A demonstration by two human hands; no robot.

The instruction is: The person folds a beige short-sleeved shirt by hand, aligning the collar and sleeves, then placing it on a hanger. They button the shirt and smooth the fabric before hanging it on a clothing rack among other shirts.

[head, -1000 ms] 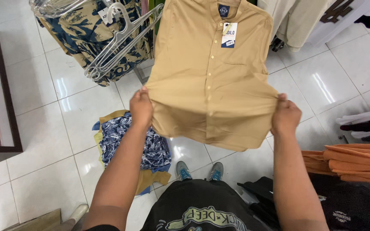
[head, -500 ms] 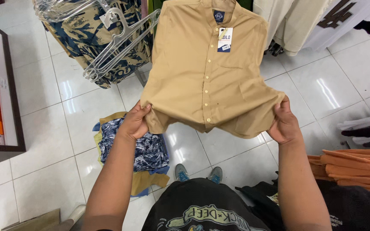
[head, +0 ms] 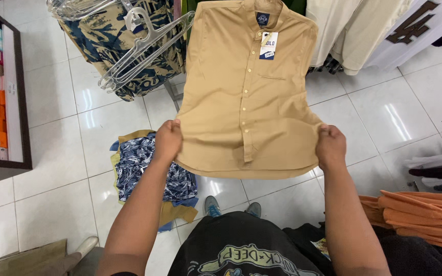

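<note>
You are pinching the tan shirt (head: pixel 246 97) by its hem corners, left hand (head: pixel 167 140) and right hand (head: pixel 331 145) both closed on cloth, holding it above the tiled floor (head: pixel 62 153), so a loosening grip is risking dropping it onto the patterned clothes pile (head: pixel 149 168) or snagging the clear hangers (head: pixel 139 46) beyond.

Tan shirt (head: pixel 246 97) collar top cut by upper edge, hanger unseen, folded orange stack (head: pixel 425 214) clipped at right edge

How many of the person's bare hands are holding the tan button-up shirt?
2. The left hand grips the tan button-up shirt at its lower left edge; the right hand grips its lower right edge.
</note>
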